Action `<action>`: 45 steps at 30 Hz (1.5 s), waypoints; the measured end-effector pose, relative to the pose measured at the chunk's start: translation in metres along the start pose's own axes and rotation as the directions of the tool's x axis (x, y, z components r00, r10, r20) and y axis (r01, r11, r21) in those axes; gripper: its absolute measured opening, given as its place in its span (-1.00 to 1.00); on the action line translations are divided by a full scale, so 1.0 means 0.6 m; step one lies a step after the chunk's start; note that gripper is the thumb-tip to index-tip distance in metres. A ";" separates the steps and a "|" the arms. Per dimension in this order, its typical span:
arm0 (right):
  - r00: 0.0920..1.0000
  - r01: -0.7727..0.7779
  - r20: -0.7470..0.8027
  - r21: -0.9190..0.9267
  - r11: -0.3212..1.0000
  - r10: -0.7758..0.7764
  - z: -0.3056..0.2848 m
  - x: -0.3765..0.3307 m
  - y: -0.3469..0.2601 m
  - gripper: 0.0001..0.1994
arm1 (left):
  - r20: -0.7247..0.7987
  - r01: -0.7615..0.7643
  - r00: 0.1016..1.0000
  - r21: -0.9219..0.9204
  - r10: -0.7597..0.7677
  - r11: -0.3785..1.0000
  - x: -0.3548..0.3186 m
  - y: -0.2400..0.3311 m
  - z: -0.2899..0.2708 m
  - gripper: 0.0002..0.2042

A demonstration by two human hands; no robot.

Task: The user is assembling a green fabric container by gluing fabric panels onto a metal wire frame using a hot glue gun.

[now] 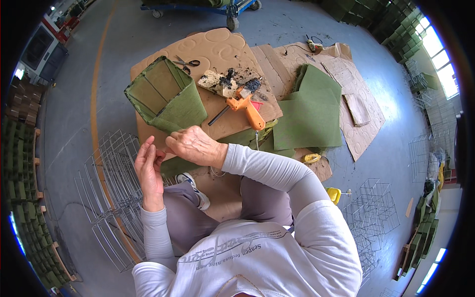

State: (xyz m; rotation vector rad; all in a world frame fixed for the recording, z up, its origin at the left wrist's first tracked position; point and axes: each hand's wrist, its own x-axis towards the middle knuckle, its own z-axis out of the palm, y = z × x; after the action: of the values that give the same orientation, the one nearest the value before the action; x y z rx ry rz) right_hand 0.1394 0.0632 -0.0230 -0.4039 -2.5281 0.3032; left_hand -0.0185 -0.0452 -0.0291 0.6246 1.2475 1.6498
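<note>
Just below a green fabric-covered wire-frame box [185, 106], my two hands come together at the fingertips. My right hand [197, 147] has its fingers curled in a pinch; whatever they hold, if anything, is too small to make out. My left hand [151, 173] points upward with fingers stretched, its tips beside the right fingers. The box lies tilted on a sheet of cardboard [170, 49], its open end facing up and left. To its right rests an orange glue gun [247, 107] next to a piece of board smeared with black residue [212, 81]. Black-handled scissors [188, 63] lie beyond the box.
Green fabric sheets [309, 116] lie to the right on more cardboard [368, 131]. Wire frames stand at left [111, 183] and right [371, 213]. A yellow-handled tool [311, 158] and a yellow object [334, 195] sit near my right arm. A blue wheeled cart [198, 7] stands ahead.
</note>
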 end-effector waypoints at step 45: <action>0.985 0.071 -0.161 0.086 0.994 -0.057 -0.014 0.005 0.007 -0.85 | 0.543 -0.670 0.481 0.734 0.689 -0.110 0.075 0.079 0.074 -0.57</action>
State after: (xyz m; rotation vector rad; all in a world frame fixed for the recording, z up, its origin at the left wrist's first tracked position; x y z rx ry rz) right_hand 0.1429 0.0695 -0.0159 -0.2979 -2.3567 0.3471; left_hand -0.0189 0.0130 0.0240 2.4069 2.0529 1.4676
